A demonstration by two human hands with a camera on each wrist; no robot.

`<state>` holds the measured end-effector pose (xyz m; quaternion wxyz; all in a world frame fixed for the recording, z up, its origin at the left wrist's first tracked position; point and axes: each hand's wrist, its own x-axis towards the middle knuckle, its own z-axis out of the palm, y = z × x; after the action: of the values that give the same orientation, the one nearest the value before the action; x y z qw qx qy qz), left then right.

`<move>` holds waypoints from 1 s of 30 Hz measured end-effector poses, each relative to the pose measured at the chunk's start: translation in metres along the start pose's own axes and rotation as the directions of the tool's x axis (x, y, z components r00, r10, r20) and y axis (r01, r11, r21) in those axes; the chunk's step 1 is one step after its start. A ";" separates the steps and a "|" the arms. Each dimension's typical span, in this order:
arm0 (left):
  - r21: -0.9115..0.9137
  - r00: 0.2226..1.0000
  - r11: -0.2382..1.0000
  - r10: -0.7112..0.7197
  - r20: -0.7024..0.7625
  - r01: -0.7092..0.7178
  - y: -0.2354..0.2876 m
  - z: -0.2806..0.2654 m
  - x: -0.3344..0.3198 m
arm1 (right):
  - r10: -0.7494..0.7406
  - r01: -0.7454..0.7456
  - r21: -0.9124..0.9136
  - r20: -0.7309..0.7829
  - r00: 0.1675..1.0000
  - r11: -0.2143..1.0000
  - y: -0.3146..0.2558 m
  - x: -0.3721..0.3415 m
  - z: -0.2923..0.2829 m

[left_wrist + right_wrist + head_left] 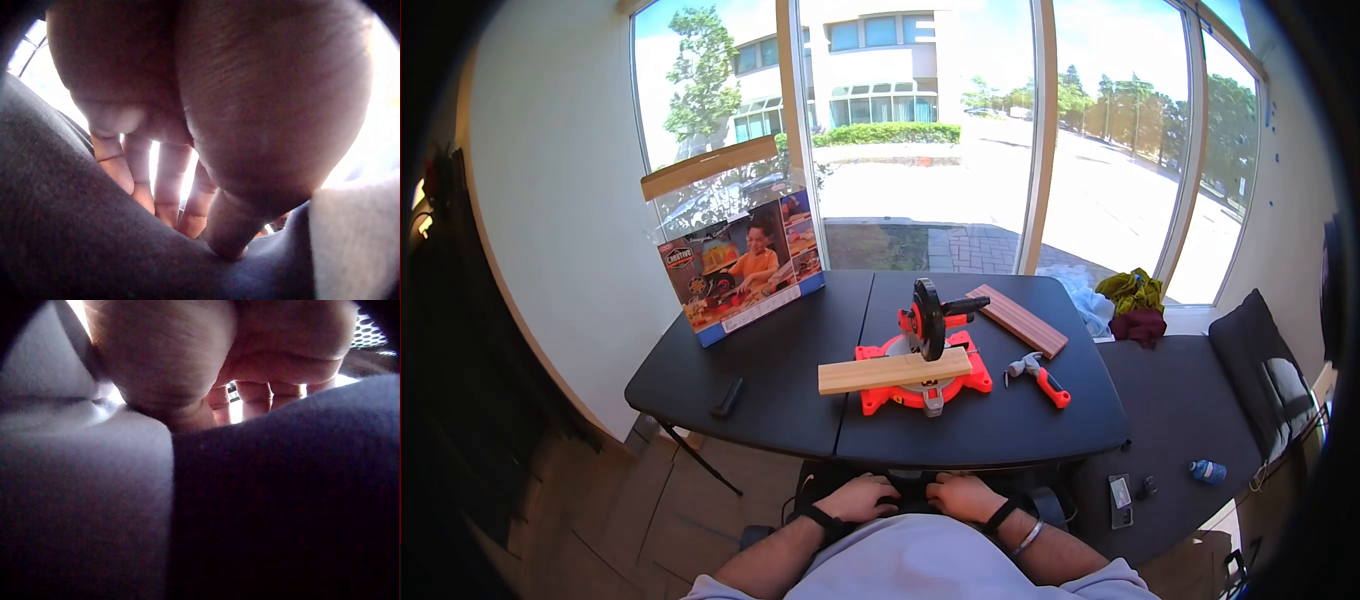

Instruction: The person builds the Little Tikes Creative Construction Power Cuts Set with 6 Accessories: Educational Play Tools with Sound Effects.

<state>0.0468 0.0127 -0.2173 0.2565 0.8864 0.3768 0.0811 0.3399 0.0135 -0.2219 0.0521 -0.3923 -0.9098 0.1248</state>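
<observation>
Both hands rest on the person's lap, below the table's near edge. The left hand [858, 498] lies with relaxed fingers; in the left wrist view its fingers [169, 187] hang down onto dark cloth [94, 231]. The right hand [965, 497] lies beside it, and the right wrist view shows its palm [281, 337] over dark cloth [281, 500]. Neither holds anything. On the table, a red toy miter saw [930, 398] with a black blade guard [926, 315] stands with a light wooden board [880, 374] across its base. A toy hammer [1045, 380] lies to its right.
A reddish striped board [1020, 322] lies behind the hammer on the black table [780, 400]. A toy box [745, 265] stands at the back left, a small black object [727, 398] nearer. On the right, a grey bench [1160, 430] bears a bottle [1207, 471], a phone-like item [1120, 500] and clothes.
</observation>
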 end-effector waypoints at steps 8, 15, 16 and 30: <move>0.007 1.000 1.000 0.012 0.020 -0.013 0.003 -0.004 0.001 | -0.004 0.004 -0.014 -0.018 1.000 1.000 0.001 -0.002 0.002; -0.273 0.965 0.962 -0.069 -0.252 -0.003 0.045 -0.089 -0.028 | 0.024 -0.024 0.043 0.008 1.000 0.999 -0.003 -0.002 -0.007; -0.302 0.918 0.953 -0.150 -0.367 0.035 0.042 -0.111 -0.037 | 0.007 -0.008 0.052 0.017 1.000 0.999 -0.003 -0.001 -0.007; -0.327 0.137 0.444 -0.742 -0.657 0.835 -0.123 -0.200 -0.110 | 0.007 -0.007 0.019 -0.043 0.999 1.000 0.000 -0.001 0.002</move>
<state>-0.1746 0.0855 -0.1044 0.0342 0.4518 0.8542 0.2553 0.3399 0.0127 -0.2233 0.0749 -0.3976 -0.9059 0.1248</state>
